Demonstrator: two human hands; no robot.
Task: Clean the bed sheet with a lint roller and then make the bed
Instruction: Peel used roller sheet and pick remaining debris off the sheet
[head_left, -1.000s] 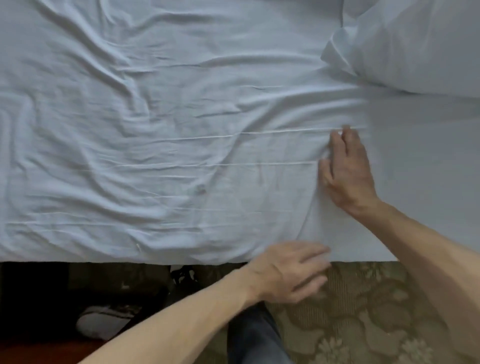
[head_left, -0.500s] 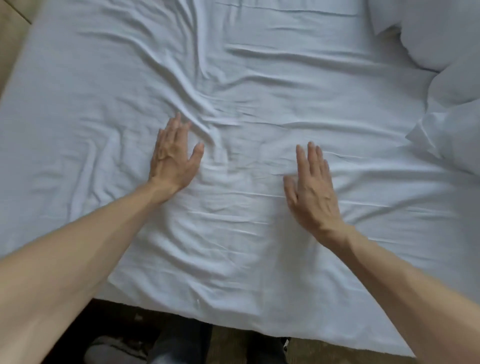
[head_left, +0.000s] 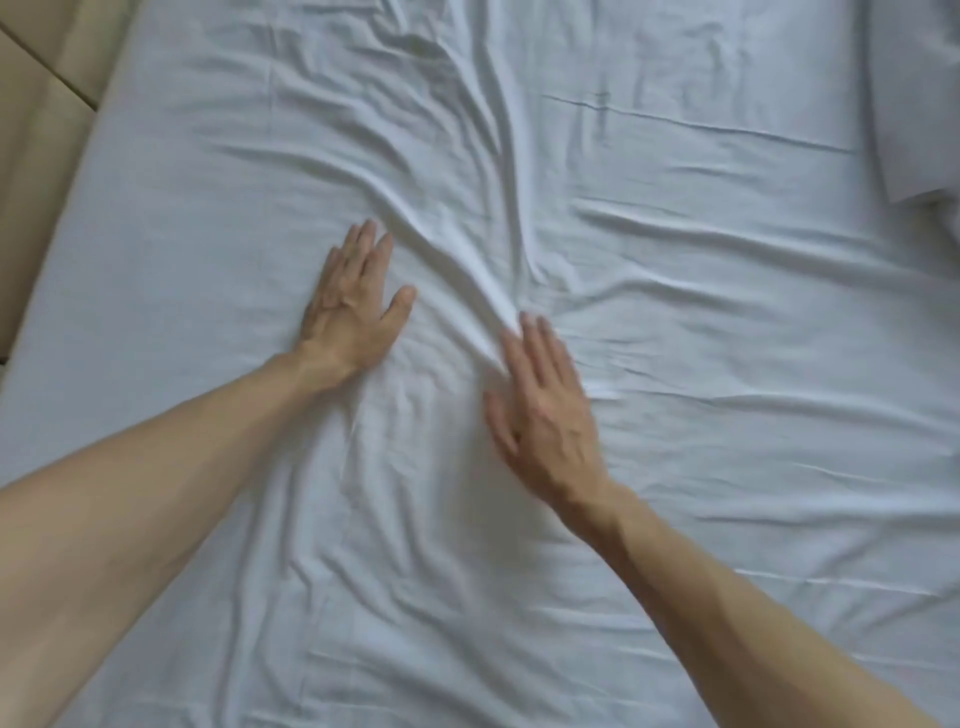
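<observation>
Head view: two hands are lying flat, fingers extended, grasping nothing — left hand (head_left: 353, 306) and right hand (head_left: 545, 410) — on one wrinkled white bed sheet (head_left: 701, 322) covering the bed; one pillow (head_left: 919, 93) is sitting top right.

Bed (head_left: 62, 291): wrinkled white sheet (head_left: 701, 322) spread over it; pillow (head_left: 914, 98) top right

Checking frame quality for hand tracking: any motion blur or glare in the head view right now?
Head view: right hand smeared by motion blur, left hand sharper; bed sheet lit softly and evenly, no glare, only shallow shadows in the wrinkles; overall image slightly soft.
</observation>
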